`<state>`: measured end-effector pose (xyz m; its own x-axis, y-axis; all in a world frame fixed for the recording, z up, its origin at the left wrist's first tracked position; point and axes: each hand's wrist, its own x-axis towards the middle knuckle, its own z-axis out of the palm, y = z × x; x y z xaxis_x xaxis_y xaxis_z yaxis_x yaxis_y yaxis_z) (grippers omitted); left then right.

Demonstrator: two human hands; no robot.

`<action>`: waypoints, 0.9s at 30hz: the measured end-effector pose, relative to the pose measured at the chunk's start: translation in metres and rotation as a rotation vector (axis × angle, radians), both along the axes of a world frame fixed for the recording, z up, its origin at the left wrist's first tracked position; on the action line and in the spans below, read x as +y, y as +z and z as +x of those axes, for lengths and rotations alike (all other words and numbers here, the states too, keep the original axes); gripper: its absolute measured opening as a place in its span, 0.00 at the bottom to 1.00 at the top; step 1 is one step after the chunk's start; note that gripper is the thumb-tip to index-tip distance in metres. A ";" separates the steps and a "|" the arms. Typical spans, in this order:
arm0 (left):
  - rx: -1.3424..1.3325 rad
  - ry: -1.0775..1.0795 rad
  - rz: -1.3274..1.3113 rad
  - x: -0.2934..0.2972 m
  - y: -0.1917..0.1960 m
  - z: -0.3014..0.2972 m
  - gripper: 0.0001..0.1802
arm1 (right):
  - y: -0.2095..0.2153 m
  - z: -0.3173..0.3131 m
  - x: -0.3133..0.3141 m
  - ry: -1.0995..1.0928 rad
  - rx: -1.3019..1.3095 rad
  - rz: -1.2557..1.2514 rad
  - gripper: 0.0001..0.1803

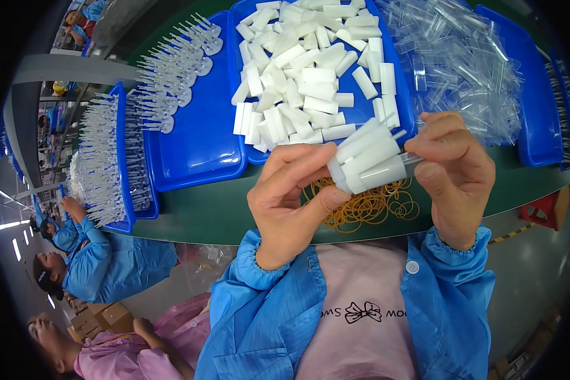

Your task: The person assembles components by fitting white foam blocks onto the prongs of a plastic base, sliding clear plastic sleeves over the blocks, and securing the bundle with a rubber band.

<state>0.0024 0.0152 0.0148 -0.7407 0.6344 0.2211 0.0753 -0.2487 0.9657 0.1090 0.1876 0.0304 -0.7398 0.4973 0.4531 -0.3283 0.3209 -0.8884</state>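
My left hand grips one end of a white part that carries several white foam-like prongs, thumb below and fingers above. From the other side my right hand pinches a clear plastic sleeve, which lies around the nearest prong. A thin white pin sticks out beyond the prongs. Directly beneath the part, a loose heap of tan rubber bands rests on the green tabletop. Farther back, a blue tray holds a pile of white foam-like blocks.
Right of the blocks, another blue tray bears a heap of clear plastic sleeves. To the left, thin-stemmed white parts stand in a blue tray and a blue bin. Co-workers in blue and pink are at left.
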 end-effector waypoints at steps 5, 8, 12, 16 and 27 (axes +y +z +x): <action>-0.001 -0.015 -0.006 -0.002 0.001 0.000 0.25 | 0.001 -0.002 -0.003 0.011 -0.007 -0.004 0.08; 0.018 -0.027 -0.012 -0.002 0.002 0.000 0.25 | 0.003 0.000 -0.003 0.021 -0.044 0.024 0.09; -0.012 -0.016 0.008 0.000 0.003 0.000 0.26 | 0.004 -0.001 -0.002 0.028 -0.035 0.096 0.09; -0.015 0.001 0.010 0.002 0.004 0.001 0.25 | 0.007 -0.001 -0.008 -0.064 -0.019 0.067 0.08; -0.008 0.033 -0.008 0.004 0.001 0.002 0.25 | 0.006 0.000 -0.012 -0.033 -0.044 0.051 0.08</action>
